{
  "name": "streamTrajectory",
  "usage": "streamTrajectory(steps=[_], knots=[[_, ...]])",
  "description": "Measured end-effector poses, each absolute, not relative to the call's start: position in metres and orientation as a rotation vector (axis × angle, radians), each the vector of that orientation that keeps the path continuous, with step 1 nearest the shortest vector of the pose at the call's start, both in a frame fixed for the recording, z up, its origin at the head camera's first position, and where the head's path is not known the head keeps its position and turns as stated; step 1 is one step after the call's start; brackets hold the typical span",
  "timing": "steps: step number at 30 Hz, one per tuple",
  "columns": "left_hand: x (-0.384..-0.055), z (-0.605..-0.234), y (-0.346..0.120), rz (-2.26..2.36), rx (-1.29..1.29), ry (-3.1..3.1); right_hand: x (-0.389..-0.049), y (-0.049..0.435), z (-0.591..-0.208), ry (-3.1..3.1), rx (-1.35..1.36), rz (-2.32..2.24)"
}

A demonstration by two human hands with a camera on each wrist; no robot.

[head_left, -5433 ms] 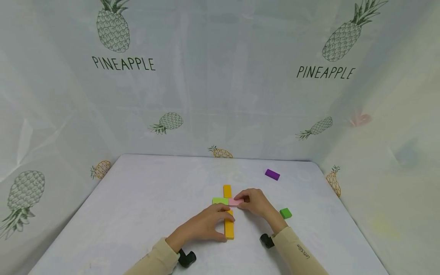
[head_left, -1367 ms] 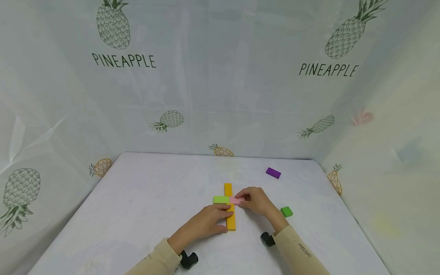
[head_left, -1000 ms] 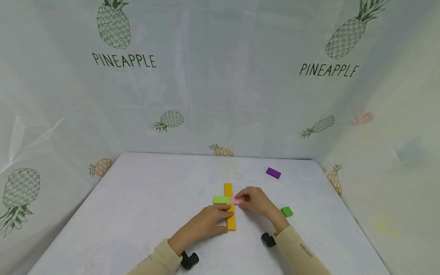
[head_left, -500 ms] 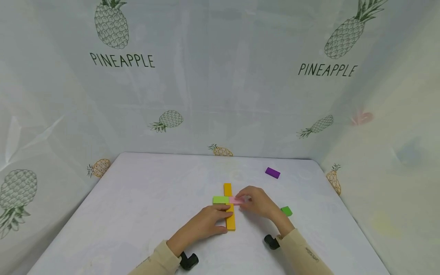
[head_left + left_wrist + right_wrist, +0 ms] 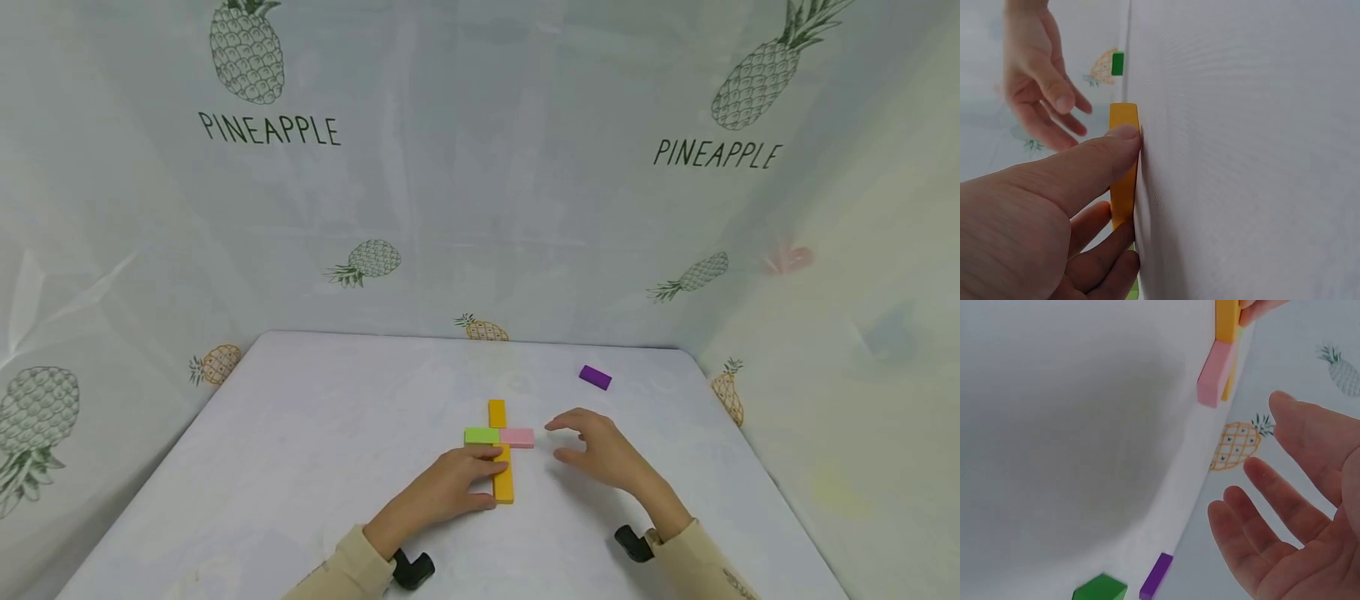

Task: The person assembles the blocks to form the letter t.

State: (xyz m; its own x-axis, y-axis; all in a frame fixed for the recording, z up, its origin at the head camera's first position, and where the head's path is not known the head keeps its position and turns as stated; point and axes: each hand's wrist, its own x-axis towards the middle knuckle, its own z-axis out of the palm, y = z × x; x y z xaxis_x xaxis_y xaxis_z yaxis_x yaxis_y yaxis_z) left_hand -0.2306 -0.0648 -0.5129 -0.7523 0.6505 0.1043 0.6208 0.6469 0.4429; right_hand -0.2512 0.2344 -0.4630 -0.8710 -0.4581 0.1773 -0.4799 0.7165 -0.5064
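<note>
My left hand [image 5: 441,492] pinches the long yellow block [image 5: 504,487], which lies lengthwise on the table. In the left wrist view the thumb and fingertips are on that block. Beyond it, end to end, lie a light green block [image 5: 482,436] and a pink block [image 5: 517,437]. A shorter yellow block [image 5: 497,413] stretches away behind them, so the group makes a cross. My right hand [image 5: 603,452] hovers to the right of the pink block, fingers parted and nothing held. In the right wrist view a gap separates it from the pink block [image 5: 1215,375].
A purple block [image 5: 596,377] lies at the back right of the white table [image 5: 360,400]. The right arm hides a green block in the head view; the right wrist view shows that green block [image 5: 1100,588]. A pineapple-print sheet [image 5: 480,192] hangs behind the table.
My right hand has let go of the pink block and moved right, its fingers spreading. Earlier, the long yellow block slid up towards the pink and light green blocks. My left hand stays on it.
</note>
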Motion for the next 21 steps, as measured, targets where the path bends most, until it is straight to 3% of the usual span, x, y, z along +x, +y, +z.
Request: streamTrajectory(steps=[21], knots=[[-0.229, -0.515, -0.067, 0.756, 1.033, 2.796, -0.23, 0.309, -0.468, -2.866, 0.696, 0.723]])
